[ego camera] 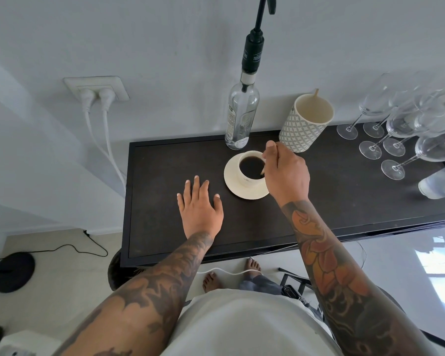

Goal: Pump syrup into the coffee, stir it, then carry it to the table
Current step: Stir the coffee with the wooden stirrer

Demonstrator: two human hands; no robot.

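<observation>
Stirring stage: the right hand (285, 173), at centre frame, pinches a thin pale stirrer (263, 171) whose lower end dips into the coffee; the thumb and curled fingers clasp its upper part.
Left hand (199, 208): released, fingers straight and spread, palm flat on the dark table (170, 160) just left of the saucer, holding nothing.
Coffee cup (251, 168): white, filled with dark coffee, standing upright on a cream saucer (235, 187) near the middle of the table top.
Syrup bottle (242, 116): clear glass with a tall black pump, upright just behind the cup, top centre of the frame; neither hand touches it. It looks nearly empty.
Stirrer holder: a patterned beaker (303, 124) right of the bottle, one wooden stick leaning inside.
Bystanders: stemmed glasses (396, 129) crowd the right end of the table; two plugs sit in a wall socket (97, 89) at upper left.
Judged progress: pumping appears finished, since the pump is unattended and a stirrer is in the cup; whether syrup went in cannot be seen.
Remaining: finishing the stir, removing the stirrer, lifting cup and saucer, and carrying them to the destination, which is not identifiable in this view.
</observation>
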